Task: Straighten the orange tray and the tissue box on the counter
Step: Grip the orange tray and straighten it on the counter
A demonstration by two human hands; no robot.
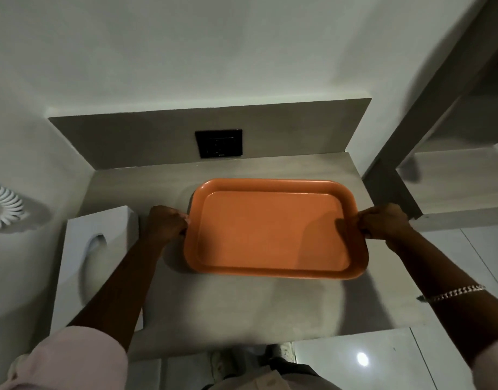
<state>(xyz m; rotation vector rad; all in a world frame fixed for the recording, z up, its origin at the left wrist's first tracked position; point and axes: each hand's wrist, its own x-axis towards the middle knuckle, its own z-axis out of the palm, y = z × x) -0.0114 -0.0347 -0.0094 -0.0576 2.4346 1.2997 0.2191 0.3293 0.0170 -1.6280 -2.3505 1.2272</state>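
Gripping the empty, round-cornered orange tray (273, 229), left hand (167, 222) at nine o'clock, right hand (382, 222) at three, both clamped on its rim.

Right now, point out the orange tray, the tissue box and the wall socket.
orange tray (273, 232): head view, bare floor of the tray.
tissue box (101, 229): head view, white top face.
wall socket (219, 143): head view, black faceplate.

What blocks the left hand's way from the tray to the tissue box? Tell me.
Nothing visible. The left hand grips the left rim of the orange tray, and the white tissue box lies just to its left, with only bare counter between them.
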